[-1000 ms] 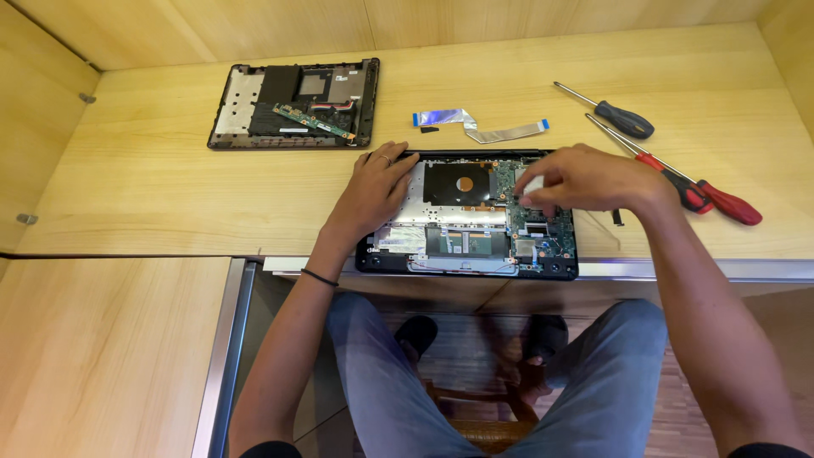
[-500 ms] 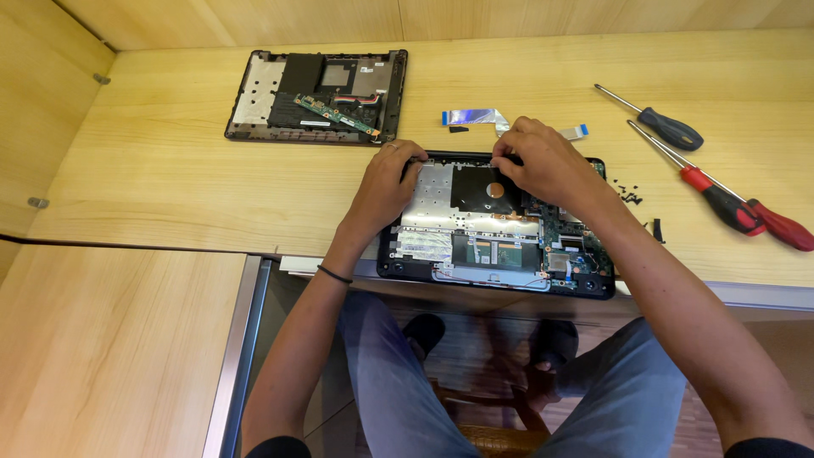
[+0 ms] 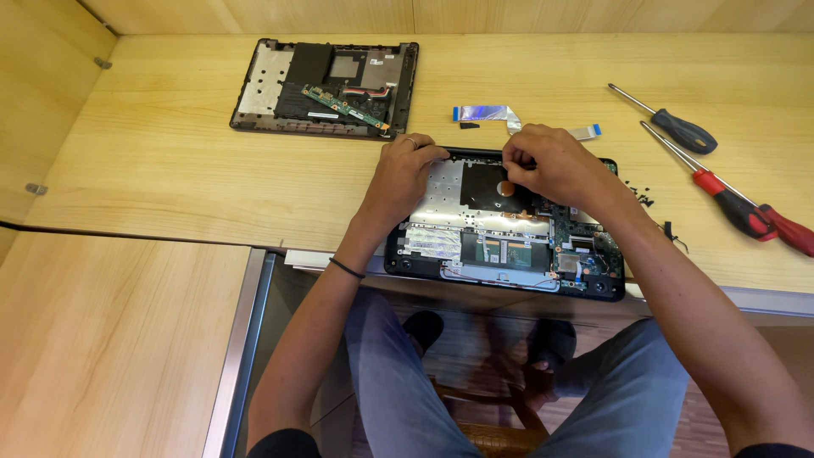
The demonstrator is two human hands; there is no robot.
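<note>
Two hands have come together at the far edge of the opened laptop base (image 3: 509, 246), where a second ago they were spread wider: the right hand (image 3: 551, 165) then lay over the right side of the board, and it has since drawn in toward the middle, above the black fan (image 3: 487, 187) with its copper-coloured hub. That suggests the work has moved from the right-hand part of the board to the fan's far edge.

The laptop base lies at the near edge of the wooden surface (image 3: 170, 178), overhanging it slightly, with the person's knees below. The left hand (image 3: 403, 174) is half curled, its fingertips pressed on the far rim of the base; it grips nothing that shows. The right hand is curled more tightly, thumb and forefinger pinched close at the fan's far edge; whether something small sits between them cannot be told.

Just beyond lie a flat ribbon cable (image 3: 487, 113) and, to the right, a black-handled screwdriver (image 3: 678, 127) and a red-handled screwdriver (image 3: 746, 212), with loose dark screws (image 3: 640, 197) nearby. Farthest left rests the removed bottom cover (image 3: 326, 85).
</note>
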